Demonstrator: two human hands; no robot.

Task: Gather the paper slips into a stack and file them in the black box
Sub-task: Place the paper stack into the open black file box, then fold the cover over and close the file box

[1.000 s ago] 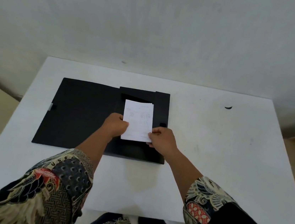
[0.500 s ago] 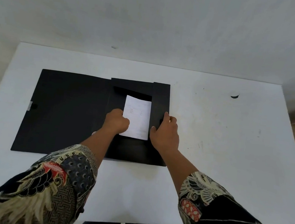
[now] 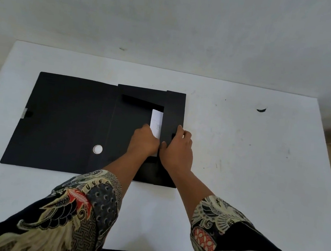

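The black box [image 3: 66,123] lies open on the white table [image 3: 237,176], its lid spread flat to the left. A stack of white paper slips [image 3: 156,122] rests inside the tray, showing only as a narrow strip. My left hand [image 3: 143,143] sits curled on the stack's lower left corner and holds it down. My right hand [image 3: 178,150] grips the box's right side flap [image 3: 173,113], fingers on top and thumb at its inner edge. The flap is folded over the right part of the slips and hides them.
A white round hole [image 3: 97,149] shows in the lid near the spine, and a small grey tab [image 3: 24,112] sits at the lid's left edge. A small black mark [image 3: 261,110] lies on the table at the far right. A pale wall rises behind the table.
The slips went down into the tray. My right hand left them, took the right flap and folded it leftward over them. My left hand stayed on the stack.
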